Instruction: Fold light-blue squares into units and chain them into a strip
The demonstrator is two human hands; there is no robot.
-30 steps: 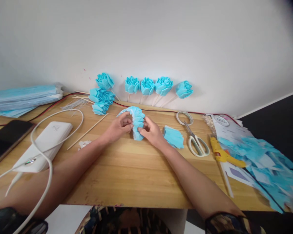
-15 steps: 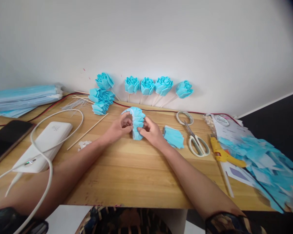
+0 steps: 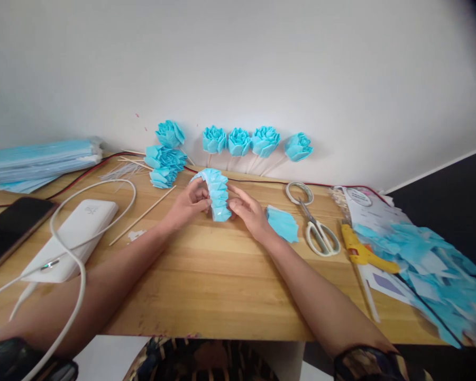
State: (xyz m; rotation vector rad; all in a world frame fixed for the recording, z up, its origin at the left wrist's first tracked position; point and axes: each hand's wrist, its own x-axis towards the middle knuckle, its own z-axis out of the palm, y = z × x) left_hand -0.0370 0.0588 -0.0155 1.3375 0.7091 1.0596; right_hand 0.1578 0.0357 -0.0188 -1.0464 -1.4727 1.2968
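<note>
Pinched in the left hand (image 3: 190, 203), the pleated blue strip (image 3: 219, 197) arches above the table (image 3: 206, 286), presumably so its folds fan outward; the right hand (image 3: 252, 216) is at its edge (whether gripping, cannot be told). Blue flowers (image 3: 239, 142) lean against the wall (image 3: 238, 63), likely sparing their petals. Scissors (image 3: 310, 214) lie handles nearest the person, seemingly for pickup.

Tabletop before me (image 3: 206, 275): wood, smooth, faintly glossy. Power bank (image 3: 85, 227): white plastic, smooth. Scissors (image 3: 321, 235): metal blades, plastic handles.
</note>
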